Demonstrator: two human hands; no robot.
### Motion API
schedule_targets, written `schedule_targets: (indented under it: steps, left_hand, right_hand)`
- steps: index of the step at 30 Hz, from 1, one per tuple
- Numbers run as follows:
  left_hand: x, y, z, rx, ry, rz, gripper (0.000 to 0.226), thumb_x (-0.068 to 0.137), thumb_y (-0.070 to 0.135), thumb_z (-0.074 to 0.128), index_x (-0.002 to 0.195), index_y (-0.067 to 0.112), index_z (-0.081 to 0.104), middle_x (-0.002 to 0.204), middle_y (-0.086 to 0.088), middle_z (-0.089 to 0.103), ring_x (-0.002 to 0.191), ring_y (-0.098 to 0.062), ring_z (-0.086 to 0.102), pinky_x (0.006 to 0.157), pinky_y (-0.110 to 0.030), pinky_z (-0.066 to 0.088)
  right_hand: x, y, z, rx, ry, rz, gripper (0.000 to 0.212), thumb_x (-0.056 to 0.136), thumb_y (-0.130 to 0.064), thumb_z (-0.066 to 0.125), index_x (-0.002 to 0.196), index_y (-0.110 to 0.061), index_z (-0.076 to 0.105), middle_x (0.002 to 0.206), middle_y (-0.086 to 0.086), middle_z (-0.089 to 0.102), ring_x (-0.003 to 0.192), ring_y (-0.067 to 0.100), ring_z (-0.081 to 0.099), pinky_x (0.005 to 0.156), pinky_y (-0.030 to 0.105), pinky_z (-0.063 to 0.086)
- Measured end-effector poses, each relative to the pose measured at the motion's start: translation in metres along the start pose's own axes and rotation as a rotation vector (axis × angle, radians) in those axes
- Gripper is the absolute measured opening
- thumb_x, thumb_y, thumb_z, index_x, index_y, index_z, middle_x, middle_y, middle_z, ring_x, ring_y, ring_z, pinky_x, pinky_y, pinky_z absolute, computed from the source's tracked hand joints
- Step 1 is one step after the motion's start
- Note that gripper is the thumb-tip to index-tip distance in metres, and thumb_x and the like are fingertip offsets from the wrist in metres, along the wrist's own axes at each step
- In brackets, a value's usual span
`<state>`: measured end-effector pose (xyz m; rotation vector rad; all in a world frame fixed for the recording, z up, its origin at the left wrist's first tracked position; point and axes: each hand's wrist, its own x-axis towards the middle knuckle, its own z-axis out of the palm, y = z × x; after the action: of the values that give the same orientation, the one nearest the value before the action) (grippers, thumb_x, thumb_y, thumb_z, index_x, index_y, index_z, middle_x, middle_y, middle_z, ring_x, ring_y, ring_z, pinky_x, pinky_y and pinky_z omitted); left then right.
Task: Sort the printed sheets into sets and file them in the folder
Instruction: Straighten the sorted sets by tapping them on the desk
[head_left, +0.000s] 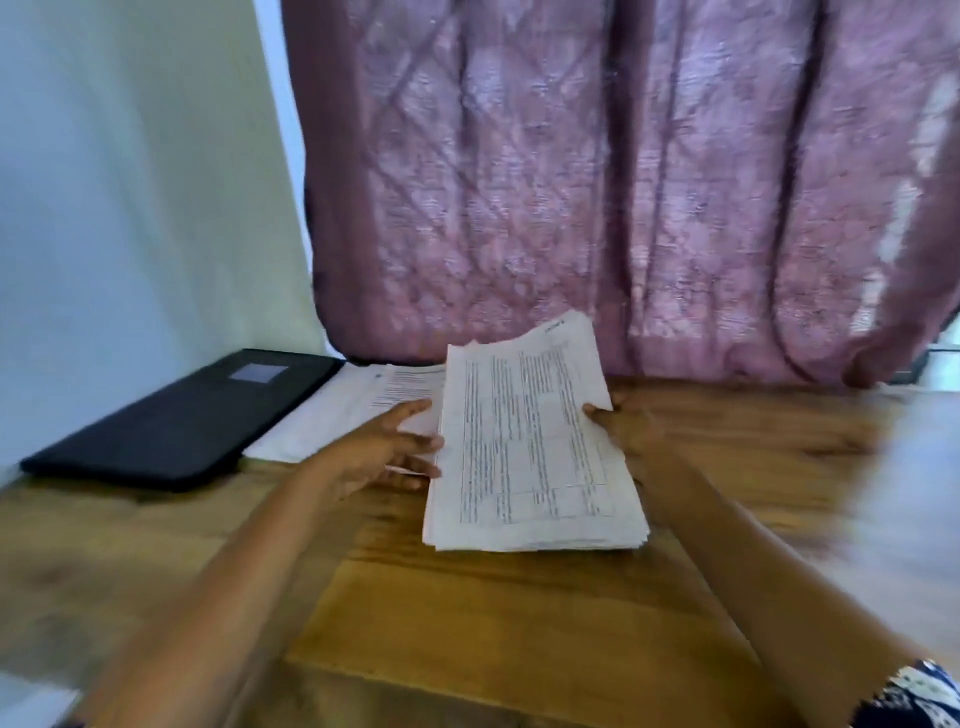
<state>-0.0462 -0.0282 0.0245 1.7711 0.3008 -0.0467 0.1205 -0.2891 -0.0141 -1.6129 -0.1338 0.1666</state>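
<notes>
A thick stack of printed sheets with ruled tables is held above the wooden table, tilted towards me. My right hand grips its right edge, thumb on top and fingers underneath. My left hand touches the stack's left edge with straight fingers. Behind my left hand another set of printed sheets lies flat on the table. A black folder lies closed at the far left, beside the wall.
A mauve patterned curtain hangs down to the table's far edge. A pale wall borders the table on the left. The picture is blurred towards the right side.
</notes>
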Motion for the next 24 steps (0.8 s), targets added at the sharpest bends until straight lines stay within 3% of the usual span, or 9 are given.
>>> schedule_targets:
  steps: [4, 8, 10, 14, 17, 21, 24]
  left_hand:
    - [0.009, -0.025, -0.038, 0.03, 0.148, -0.012, 0.063, 0.085, 0.009, 0.071, 0.139, 0.027, 0.044, 0.105, -0.007, 0.07, 0.084, -0.018, 0.066, 0.06, -0.026, 0.051]
    - [0.035, -0.031, -0.066, 0.202, 0.298, 0.081, 0.055, 0.087, 0.013, 0.069, 0.137, 0.023, 0.048, 0.126, -0.008, 0.061, 0.107, -0.022, 0.059, 0.074, -0.028, 0.052]
    - [0.049, -0.039, -0.076, 0.366, 0.37, 0.113, 0.052, 0.088, 0.025, 0.069, 0.136, 0.025, 0.05, 0.134, -0.006, 0.057, 0.116, -0.022, 0.056, 0.091, -0.033, 0.05]
    - [0.063, -0.061, -0.089, 0.713, 0.383, 0.047, 0.057, 0.096, 0.047, 0.051, 0.146, 0.024, 0.039, 0.154, -0.002, 0.034, 0.135, -0.024, 0.041, 0.114, -0.04, 0.031]
    - [0.07, -0.075, -0.097, 0.983, 0.302, 0.016, 0.061, 0.099, 0.056, 0.03, 0.152, 0.027, 0.025, 0.16, 0.001, 0.019, 0.147, -0.018, 0.017, 0.12, -0.042, 0.012]
    - [0.074, -0.081, -0.104, 1.066, 0.322, -0.017, 0.063, 0.097, 0.062, 0.023, 0.153, 0.033, 0.02, 0.161, 0.002, 0.015, 0.148, -0.019, 0.012, 0.119, -0.048, 0.005]
    - [0.072, -0.079, -0.105, 1.093, 0.349, -0.025, 0.065, 0.096, 0.063, 0.02, 0.153, 0.032, 0.02, 0.161, 0.0, 0.017, 0.148, -0.018, 0.014, 0.118, -0.05, 0.0]
  right_hand:
    - [0.009, -0.005, 0.064, 0.022, -0.024, 0.001, 0.033, 0.092, -0.01, 0.061, 0.121, 0.006, 0.057, 0.116, 0.015, 0.062, 0.093, 0.027, 0.061, 0.085, 0.036, 0.051]
    - [0.028, -0.009, 0.103, 0.066, 0.046, 0.019, 0.032, 0.093, -0.01, 0.059, 0.123, 0.003, 0.056, 0.115, 0.017, 0.063, 0.099, 0.032, 0.062, 0.082, 0.035, 0.05]
    - [0.04, -0.008, 0.117, 0.013, 0.058, 0.01, 0.035, 0.094, -0.009, 0.058, 0.127, 0.001, 0.054, 0.122, 0.019, 0.061, 0.105, 0.035, 0.061, 0.084, 0.037, 0.051]
    - [0.059, 0.004, 0.138, -0.417, 0.061, -0.117, 0.037, 0.095, -0.017, 0.055, 0.13, -0.007, 0.053, 0.126, 0.016, 0.06, 0.109, 0.033, 0.06, 0.086, 0.037, 0.051]
    - [0.065, 0.012, 0.143, -0.787, 0.081, -0.189, 0.037, 0.097, -0.03, 0.05, 0.13, -0.014, 0.052, 0.123, 0.01, 0.062, 0.107, 0.03, 0.061, 0.082, 0.034, 0.047]
    - [0.071, 0.014, 0.149, -0.911, 0.11, -0.172, 0.039, 0.094, -0.039, 0.054, 0.127, -0.018, 0.053, 0.122, 0.006, 0.062, 0.108, 0.026, 0.06, 0.081, 0.035, 0.046]
    - [0.074, 0.017, 0.149, -0.931, 0.146, -0.158, 0.053, 0.09, -0.042, 0.058, 0.136, -0.018, 0.045, 0.136, 0.009, 0.05, 0.126, 0.029, 0.045, 0.097, 0.041, 0.039]
